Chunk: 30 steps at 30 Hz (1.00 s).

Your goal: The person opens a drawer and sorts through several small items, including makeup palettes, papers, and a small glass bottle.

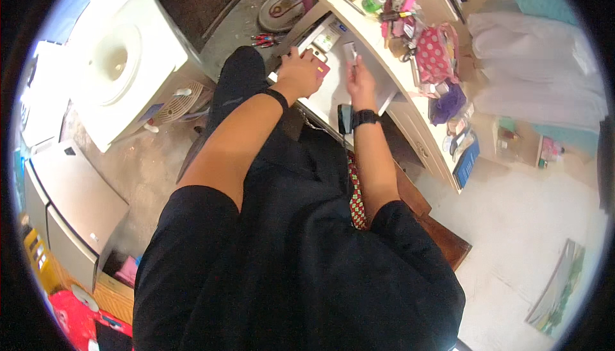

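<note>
An open white drawer (328, 100) juts out of the dressing table before me. My left hand (300, 74) is over the drawer's left side, its fingers bent around a small dark red booklet (323, 69). Just past those fingers lies a small white and yellow item, partly covered. My right hand (361, 82) is raised over the right half of the drawer, its fingers closed on a slim pale packet (350, 52) pointing away from me. White boxes (328, 36) lie at the drawer's far end. A dark watch is on my right wrist, a dark band on my left.
The tabletop holds a green bottle (371, 4), a pink polka-dot pouch (437, 53), a purple cloth item (447, 103) and a blue book (467, 166). A white top-loading machine (160, 31) stands at left, a scale (282, 11) on the floor beyond. Pale cloth hangs at right.
</note>
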Tool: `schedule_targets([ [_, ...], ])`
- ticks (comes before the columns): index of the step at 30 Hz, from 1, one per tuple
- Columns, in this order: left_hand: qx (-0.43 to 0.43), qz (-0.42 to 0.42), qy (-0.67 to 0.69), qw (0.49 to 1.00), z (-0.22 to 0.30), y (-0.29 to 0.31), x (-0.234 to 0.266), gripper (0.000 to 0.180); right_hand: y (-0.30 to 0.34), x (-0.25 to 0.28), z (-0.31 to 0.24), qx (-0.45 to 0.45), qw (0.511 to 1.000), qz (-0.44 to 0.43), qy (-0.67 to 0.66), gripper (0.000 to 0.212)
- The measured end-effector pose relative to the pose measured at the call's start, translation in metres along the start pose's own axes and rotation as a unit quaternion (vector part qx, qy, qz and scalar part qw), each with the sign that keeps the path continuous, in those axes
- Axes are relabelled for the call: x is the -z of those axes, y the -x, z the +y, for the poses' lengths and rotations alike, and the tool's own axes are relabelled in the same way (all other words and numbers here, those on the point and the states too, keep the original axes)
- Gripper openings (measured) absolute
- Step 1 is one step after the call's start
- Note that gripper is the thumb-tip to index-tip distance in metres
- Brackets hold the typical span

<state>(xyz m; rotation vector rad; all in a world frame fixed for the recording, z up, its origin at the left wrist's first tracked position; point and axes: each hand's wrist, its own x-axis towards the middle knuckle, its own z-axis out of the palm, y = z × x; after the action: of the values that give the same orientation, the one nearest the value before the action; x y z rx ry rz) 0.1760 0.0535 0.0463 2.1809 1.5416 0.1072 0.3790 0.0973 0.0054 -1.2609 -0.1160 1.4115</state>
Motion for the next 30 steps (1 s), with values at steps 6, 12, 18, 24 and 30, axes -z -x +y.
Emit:
schedule_targets([
  [6,0.003,-0.012,-0.015,1.000,0.005,0.000,0.000,0.061,-0.072,-0.002,-0.001,0.153,0.979,0.128,0.028,0.032],
  [12,0.004,0.007,0.019,1.000,-0.001,0.000,-0.001,0.060,-0.065,-0.018,0.001,0.269,0.487,0.036,0.830,0.033],
  [18,-0.047,0.038,0.063,0.996,0.008,0.001,0.024,0.046,-0.099,-0.003,0.027,0.320,0.694,0.142,0.629,0.036],
  [24,-0.005,0.083,-0.012,0.996,0.000,0.002,-0.003,0.046,-0.095,-0.039,0.039,0.266,0.950,0.148,-0.071,0.038],
  [30,-0.041,-0.025,0.005,0.999,0.008,0.009,0.032,0.057,-0.075,-0.042,0.022,0.258,0.963,0.076,0.027,0.030],
])
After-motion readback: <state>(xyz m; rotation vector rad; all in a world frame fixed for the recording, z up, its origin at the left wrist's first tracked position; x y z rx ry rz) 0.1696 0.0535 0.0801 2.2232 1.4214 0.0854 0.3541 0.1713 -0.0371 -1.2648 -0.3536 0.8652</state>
